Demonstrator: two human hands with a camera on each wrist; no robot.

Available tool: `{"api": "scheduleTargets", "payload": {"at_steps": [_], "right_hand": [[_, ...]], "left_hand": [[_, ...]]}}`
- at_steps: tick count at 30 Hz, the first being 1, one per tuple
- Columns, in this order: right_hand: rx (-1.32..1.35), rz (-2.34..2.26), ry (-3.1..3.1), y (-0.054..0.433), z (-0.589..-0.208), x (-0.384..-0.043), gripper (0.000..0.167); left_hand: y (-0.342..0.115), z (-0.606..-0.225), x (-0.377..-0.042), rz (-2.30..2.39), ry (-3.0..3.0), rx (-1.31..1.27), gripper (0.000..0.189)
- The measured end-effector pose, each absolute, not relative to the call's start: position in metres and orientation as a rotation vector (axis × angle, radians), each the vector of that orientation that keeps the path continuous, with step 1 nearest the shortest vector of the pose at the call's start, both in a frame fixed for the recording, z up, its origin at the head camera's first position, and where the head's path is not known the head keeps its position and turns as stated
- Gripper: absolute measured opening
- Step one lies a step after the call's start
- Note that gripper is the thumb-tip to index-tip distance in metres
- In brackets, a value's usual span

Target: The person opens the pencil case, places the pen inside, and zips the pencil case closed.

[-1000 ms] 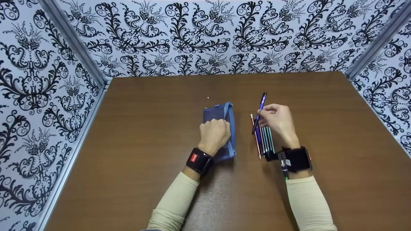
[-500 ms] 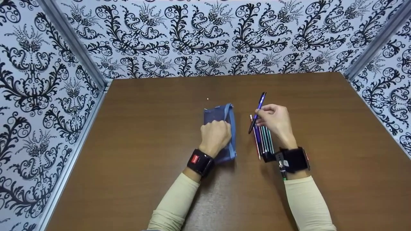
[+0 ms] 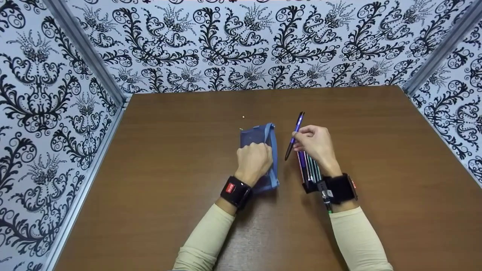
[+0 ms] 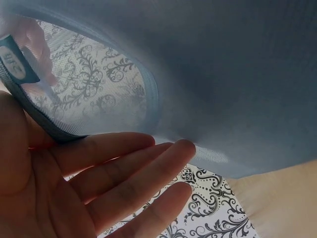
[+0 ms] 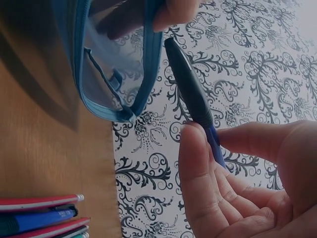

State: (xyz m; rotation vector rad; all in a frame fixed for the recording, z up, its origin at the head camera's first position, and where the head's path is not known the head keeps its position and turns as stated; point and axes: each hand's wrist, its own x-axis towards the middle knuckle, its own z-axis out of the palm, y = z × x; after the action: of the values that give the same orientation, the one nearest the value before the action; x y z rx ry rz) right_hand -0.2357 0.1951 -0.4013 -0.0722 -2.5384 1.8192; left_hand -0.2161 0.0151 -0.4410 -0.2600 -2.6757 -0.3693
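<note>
My left hand [image 3: 254, 160] grips a blue mesh zip pencil case [image 3: 250, 136], held upright with its zip side gaping open toward the right. In the left wrist view its fingers [image 4: 124, 191] lie along the mesh near the zip edge. My right hand [image 3: 317, 145] pinches a blue and black pen [image 3: 298, 122] between thumb and fingers, tilted with its dark end low. That dark end is close beside the zip opening in the right wrist view. Under the right hand several pencils [image 3: 314, 169] and another blue pen [image 5: 44, 219] lie side by side.
A brown wooden table [image 3: 180, 143] carries everything. Patterned black-and-white panels [image 3: 241, 49] stand behind and at both sides. A tiny white speck [image 3: 243, 117] lies beyond the pencil case. Black straps with devices are on both wrists.
My right hand has moved left with the pen, bringing it from above the pencils nearer the pencil case. The left hand and case have stayed nearly in place.
</note>
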Motion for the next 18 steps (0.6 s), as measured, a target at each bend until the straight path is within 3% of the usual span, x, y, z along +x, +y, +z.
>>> {"api": "scheduleTargets", "payload": {"at_steps": [18], "right_hand": [[-0.038,1.871,-2.584,0.178,-0.411,-0.236,0.024]], "left_hand": [[0.017,-0.441,-0.217,-0.373,-2.744,-0.238,0.048]]}}
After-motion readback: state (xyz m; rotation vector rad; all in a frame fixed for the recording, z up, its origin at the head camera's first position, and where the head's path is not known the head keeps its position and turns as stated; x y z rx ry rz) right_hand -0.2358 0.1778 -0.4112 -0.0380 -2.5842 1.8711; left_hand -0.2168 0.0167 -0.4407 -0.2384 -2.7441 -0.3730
